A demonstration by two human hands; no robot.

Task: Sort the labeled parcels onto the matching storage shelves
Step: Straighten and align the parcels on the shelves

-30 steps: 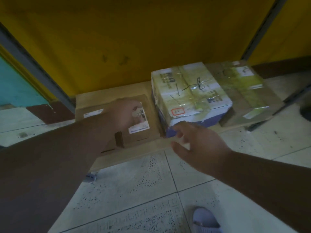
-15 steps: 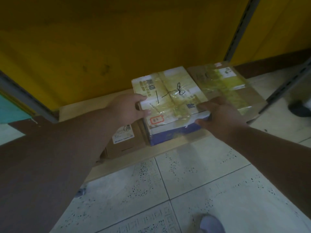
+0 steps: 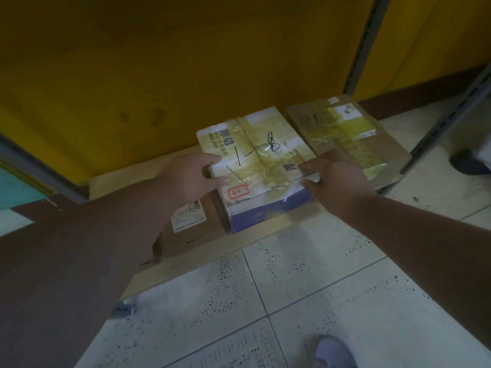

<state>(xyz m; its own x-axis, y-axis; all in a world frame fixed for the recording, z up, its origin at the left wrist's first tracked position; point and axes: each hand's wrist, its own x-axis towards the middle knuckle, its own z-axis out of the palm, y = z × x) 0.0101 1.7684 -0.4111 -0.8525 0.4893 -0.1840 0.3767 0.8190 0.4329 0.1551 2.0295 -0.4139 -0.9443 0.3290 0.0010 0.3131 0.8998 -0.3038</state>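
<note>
Your left hand [image 3: 190, 176] and right hand [image 3: 336, 177] grip the taped white parcel [image 3: 255, 160] by its 2 sides, fingers apparently curled over the edges, mid-frame on the low shelf board [image 3: 212, 257] between 2 brown boxes.

Taped parcel [image 3: 255, 152], white top over a blue side: black marker strokes under the tape, a long dash and a looped scribble, maybe "8"; printed characters on its left part too blurred to read; a small red-framed stamp [image 3: 237, 192] near the front edge, text illegible. Brown box [image 3: 191, 229] on its left carries a white shipping label [image 3: 189, 216] with a barcode and a blue strip, print unreadable. Brown parcel [image 3: 345, 134] on the right has a white label [image 3: 348, 110] under yellowish tape, also unreadable.
</note>
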